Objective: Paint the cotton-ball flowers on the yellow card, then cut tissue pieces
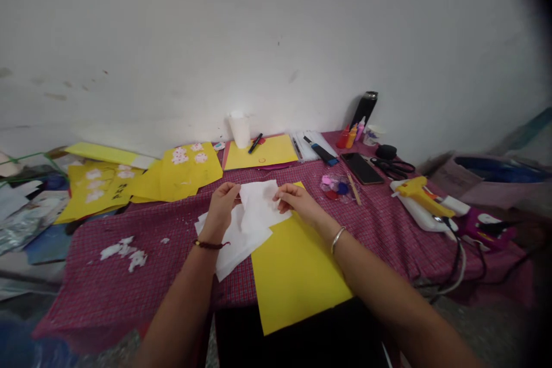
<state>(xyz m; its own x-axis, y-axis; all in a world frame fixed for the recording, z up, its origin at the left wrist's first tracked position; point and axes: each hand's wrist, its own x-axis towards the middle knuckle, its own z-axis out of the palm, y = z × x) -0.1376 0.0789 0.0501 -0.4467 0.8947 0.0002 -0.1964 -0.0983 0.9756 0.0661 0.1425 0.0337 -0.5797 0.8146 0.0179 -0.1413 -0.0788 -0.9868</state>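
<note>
My left hand (223, 202) and my right hand (294, 198) both pinch a small piece of white tissue paper (261, 205), one at each side edge, just above the table. Under it lies a larger white sheet (233, 244) on the red checked cloth (172, 230). A yellow card sheet (295, 270) lies below my right hand and hangs over the table's near edge. A dark thread band is on my left wrist, a metal bangle on my right.
White paper scraps (125, 251) lie at the left. Yellow sheets with white flowers (181, 169) are behind them. At the right are a yellow glue gun (420, 192), scissors (392, 168), a phone (362, 168), paint bottles (351, 136), a black flask (365, 108). A white cup (240, 128) stands by the wall.
</note>
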